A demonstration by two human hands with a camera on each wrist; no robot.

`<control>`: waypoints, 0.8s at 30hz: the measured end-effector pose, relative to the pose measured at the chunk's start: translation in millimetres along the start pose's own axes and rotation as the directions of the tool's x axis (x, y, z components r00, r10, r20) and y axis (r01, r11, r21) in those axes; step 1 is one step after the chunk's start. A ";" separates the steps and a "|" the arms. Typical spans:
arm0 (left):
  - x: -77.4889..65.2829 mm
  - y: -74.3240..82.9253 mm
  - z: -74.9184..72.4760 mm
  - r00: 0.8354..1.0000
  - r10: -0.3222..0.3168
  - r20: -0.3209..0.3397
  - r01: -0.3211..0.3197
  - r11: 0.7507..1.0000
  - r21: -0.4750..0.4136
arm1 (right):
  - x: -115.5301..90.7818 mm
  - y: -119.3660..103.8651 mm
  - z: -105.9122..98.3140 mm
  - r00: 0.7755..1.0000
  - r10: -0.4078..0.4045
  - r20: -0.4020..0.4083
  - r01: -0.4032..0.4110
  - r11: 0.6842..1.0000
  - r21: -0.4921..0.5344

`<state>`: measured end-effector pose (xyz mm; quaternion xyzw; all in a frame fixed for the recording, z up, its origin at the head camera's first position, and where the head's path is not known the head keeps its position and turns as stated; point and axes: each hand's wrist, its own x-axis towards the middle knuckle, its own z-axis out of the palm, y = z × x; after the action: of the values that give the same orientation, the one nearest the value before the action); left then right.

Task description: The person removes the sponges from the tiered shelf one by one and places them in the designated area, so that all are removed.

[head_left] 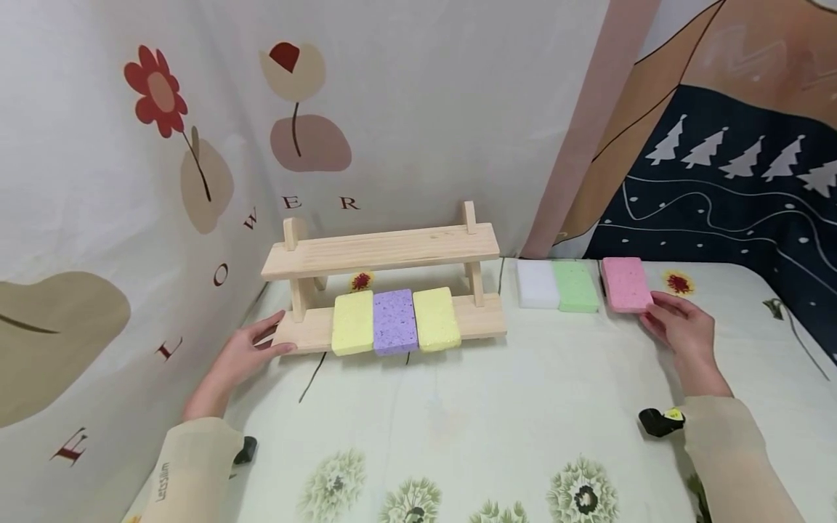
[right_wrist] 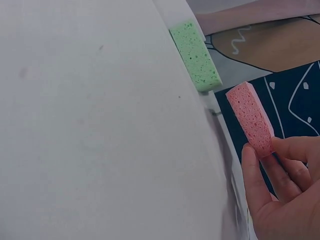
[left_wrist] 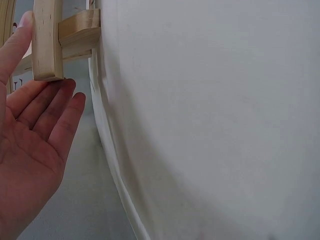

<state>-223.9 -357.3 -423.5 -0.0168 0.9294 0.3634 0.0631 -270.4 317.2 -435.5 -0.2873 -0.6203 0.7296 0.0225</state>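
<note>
A two-tier wooden shelf point(head_left: 379, 250) stands near the back cloth. On its lower board, a purple sponge point(head_left: 395, 322) is flanked by two yellow sponges point(head_left: 353, 323), all side by side and leaning back. My left hand point(head_left: 245, 356) holds the left end of the lower board, thumb at the front edge and fingers on the far side; the left wrist view shows fingertips against the board's end point(left_wrist: 47, 45). Over on the right, my right hand point(head_left: 686, 330) pinches a pink sponge point(head_left: 625, 285) by its lower right corner. That sponge also shows in the right wrist view, tilted between thumb and fingers.
A white sponge point(head_left: 538, 284) and a green sponge point(head_left: 575, 286) sit together between the shelf and the pink sponge, at the table's back edge. Printed cloth point(head_left: 425, 109) hangs behind and along the left. A flowered cloth covers the table point(head_left: 458, 421).
</note>
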 end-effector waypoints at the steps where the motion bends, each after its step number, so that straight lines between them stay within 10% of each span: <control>1: -0.1 -0.2 -0.1 1.000 0.000 0.000 0.000 1.000 -0.001 | 1.2 0.6 0.6 1.000 0.002 0.004 -0.002 1.000 -0.003; 24: -0.8 1.7 -0.5 1.000 -0.003 0.001 0.003 1.000 0.007 | 15.3 9.0 10.0 0.999 0.003 0.038 0.001 0.994 -0.110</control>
<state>-223.3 -356.4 -422.0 -0.0178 0.9305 0.3602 0.0640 -284.7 312.1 -449.1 -0.2742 -0.6598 0.6996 -0.0057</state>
